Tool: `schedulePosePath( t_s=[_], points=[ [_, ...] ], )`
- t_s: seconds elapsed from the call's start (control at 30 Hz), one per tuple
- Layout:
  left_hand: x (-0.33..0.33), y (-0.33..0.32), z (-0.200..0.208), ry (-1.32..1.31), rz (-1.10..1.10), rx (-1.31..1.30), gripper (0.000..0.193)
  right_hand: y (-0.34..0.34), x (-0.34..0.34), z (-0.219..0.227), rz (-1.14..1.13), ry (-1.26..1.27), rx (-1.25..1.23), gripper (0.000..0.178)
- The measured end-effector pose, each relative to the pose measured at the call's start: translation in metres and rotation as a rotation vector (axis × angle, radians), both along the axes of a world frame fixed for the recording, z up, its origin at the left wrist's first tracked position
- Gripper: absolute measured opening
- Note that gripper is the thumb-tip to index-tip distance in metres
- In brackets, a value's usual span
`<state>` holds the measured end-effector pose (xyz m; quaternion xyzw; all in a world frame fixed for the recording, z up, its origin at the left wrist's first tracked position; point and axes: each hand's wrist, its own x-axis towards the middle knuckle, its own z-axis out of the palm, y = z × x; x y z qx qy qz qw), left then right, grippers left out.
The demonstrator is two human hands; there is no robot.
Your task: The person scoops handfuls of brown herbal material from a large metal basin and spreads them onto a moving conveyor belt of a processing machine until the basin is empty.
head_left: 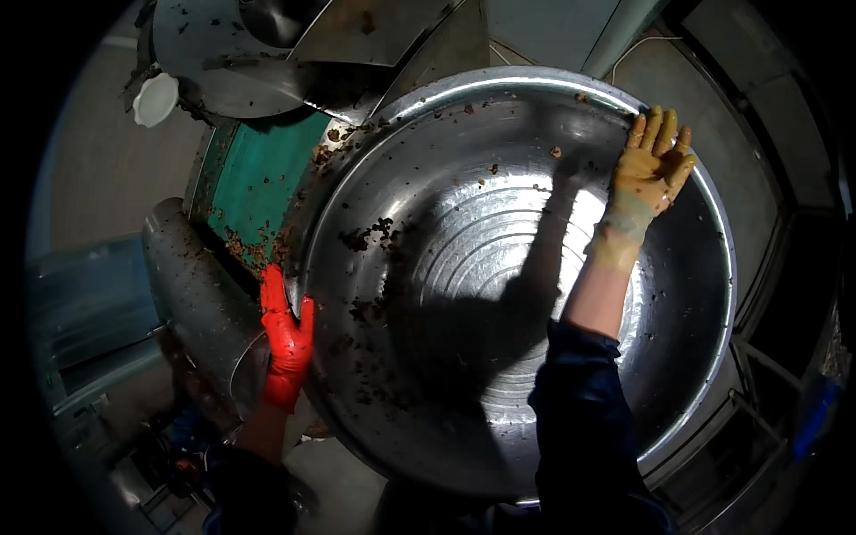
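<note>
A wide, round metal basin (499,205) with ringed grooves in its bottom fills the middle. Dark brown crumbs (383,234) stick to its inside, mostly along the left wall. In a red glove, my left hand (287,348) lies beside the basin's left rim with its fingers stretched out; I cannot tell whether it touches the metal. My right hand (651,169), in a stained yellow glove, is at the far right rim, its fingers spread and nothing in them. The shadow of my arm falls across the basin bottom.
Left of the basin runs a green belt-like surface (272,174) littered with crumbs. A large metal machine part (223,62) with a white scalloped knob (156,99) stands at the far left. A grey metal cylinder (201,294) lies near my left hand. Metal framing (767,383) stands at the right.
</note>
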<state>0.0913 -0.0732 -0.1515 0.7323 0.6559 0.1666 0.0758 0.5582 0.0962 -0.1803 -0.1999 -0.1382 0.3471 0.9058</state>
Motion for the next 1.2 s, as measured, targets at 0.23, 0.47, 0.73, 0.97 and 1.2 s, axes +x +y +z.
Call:
schedulePosePath(
  t_s=[0.23, 0.47, 0.73, 0.97, 1.2],
  points=[
    [-0.002, 0.003, -0.002, 0.07, 0.004, 0.008, 0.062, 0.015, -0.245, -0.077, 1.023, -0.867, 0.016, 0.04],
    [-0.006, -0.003, 0.003, 0.033, 0.028, 0.007, 0.062, -0.076, -0.155, -0.066, 0.959, -0.73, -0.358, 0.039],
    [-0.007, -0.002, -0.006, 0.073, 0.015, 0.021, 0.062, -0.016, -0.05, -0.139, 0.259, -0.105, -0.143, 0.053],
    [-0.006, 0.001, -0.007, 0.08, 0.013, 0.023, 0.063, -0.096, -0.24, -0.093, 1.44, -0.544, -0.358, 0.044],
    [-0.011, -0.013, -0.004, 0.044, 0.046, -0.005, 0.058, -0.138, 0.058, -0.114, -0.391, -0.69, -0.719, 0.032]
  ],
)
